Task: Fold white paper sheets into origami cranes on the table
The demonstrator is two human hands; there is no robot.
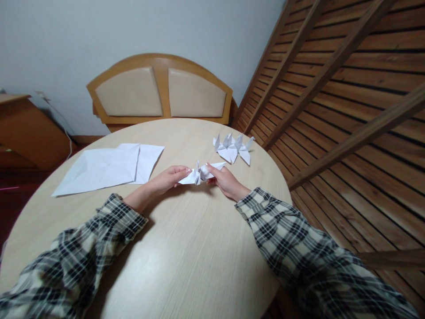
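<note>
A white folded paper crane [201, 173] is held between both hands just above the round table [186, 248]. My left hand [168, 179] pinches its left wing with fingers closed. My right hand [226, 181] pinches the right wing, thumb on top. Both arms wear plaid sleeves and stretch forward over the tabletop. Behind the held crane, a small group of finished white paper cranes [234, 148] stands on the table near its far right edge.
Flat white paper sheets [106, 168] lie on the table's left side. A wooden chair with padded back [159, 91] stands beyond the far edge. A slatted wooden frame [348, 88] leans at the right. A wooden cabinet [20, 128] is at the left.
</note>
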